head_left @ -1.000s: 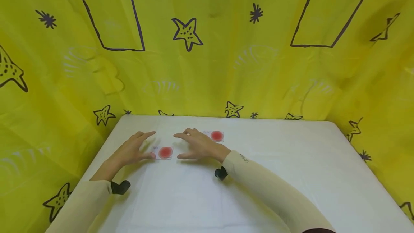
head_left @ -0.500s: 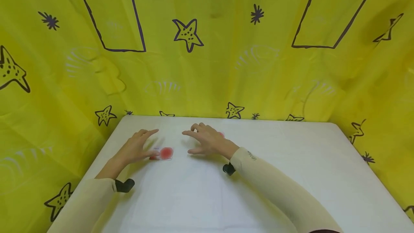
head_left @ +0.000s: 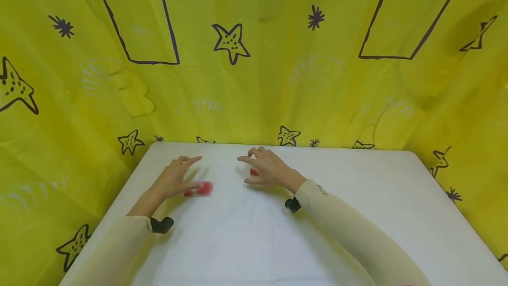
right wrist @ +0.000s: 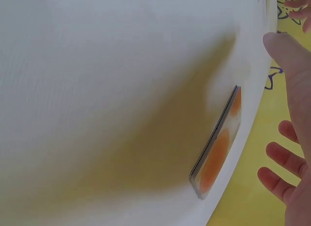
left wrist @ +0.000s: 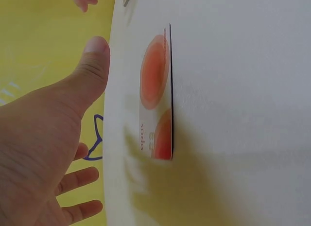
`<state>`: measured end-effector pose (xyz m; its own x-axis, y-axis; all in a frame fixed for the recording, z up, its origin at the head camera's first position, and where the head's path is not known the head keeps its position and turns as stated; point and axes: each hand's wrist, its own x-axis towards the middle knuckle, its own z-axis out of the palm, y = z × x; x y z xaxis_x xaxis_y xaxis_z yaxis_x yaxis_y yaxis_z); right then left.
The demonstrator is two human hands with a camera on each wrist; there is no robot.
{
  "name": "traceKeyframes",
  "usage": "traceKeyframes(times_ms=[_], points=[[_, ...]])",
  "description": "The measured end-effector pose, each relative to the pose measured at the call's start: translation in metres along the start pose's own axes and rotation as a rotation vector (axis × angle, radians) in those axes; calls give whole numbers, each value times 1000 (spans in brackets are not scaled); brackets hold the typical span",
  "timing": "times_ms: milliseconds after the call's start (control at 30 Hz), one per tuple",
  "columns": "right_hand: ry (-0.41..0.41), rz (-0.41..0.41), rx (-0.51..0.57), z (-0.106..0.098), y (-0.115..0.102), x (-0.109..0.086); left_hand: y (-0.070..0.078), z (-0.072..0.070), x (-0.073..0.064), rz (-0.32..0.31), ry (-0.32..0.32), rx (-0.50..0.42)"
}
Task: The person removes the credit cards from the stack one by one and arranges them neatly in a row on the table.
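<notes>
A flat white card with red-orange circles (left wrist: 154,73) lies on the table; its small print is hard to read. Just above it hovers my left hand (head_left: 172,181), thumb and fingers spread apart and holding nothing. In the head view the left thumb covers part of this card (head_left: 205,189). Farther right, a thin stack of similar cards (right wrist: 216,150) lies near the table's far edge, its layered side showing in the right wrist view. My right hand (head_left: 274,171) is over that stack, fingers loosely bent, gripping nothing; it hides most of the stack in the head view.
A white-covered table (head_left: 238,242) spreads under both hands. Behind and at its sides hangs a yellow curtain (head_left: 254,87) printed with dark starfish and frames. Dark straps (head_left: 162,225) sit at both wrists.
Both hands have shifted right, the right hand farther, from left of the stack to over it. The left thumb now covers more of the single card. Both cards and stack stay put.
</notes>
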<state>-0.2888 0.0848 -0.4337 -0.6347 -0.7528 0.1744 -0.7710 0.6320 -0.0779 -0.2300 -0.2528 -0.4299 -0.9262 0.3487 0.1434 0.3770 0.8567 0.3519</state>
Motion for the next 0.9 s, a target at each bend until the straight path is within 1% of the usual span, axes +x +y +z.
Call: traceKeyframes(times_ms=[67,167,267,467,767,900], points=[[10,3,7,0,3,-4,3,1,3,-4,-2,-2],[21,13,12,-1,8,-10,8,3,6,15,12,-5],[15,33,14,-3,12,-15,13,6,10,31,27,-6],[-10,91,47,-6,19,-25,19,10,19,29,11,-9],[27,119,92,-12,27,-35,32,14,32,66,20,-25],[33,129,130,-13,28,-37,38,18,39,67,4,-34]])
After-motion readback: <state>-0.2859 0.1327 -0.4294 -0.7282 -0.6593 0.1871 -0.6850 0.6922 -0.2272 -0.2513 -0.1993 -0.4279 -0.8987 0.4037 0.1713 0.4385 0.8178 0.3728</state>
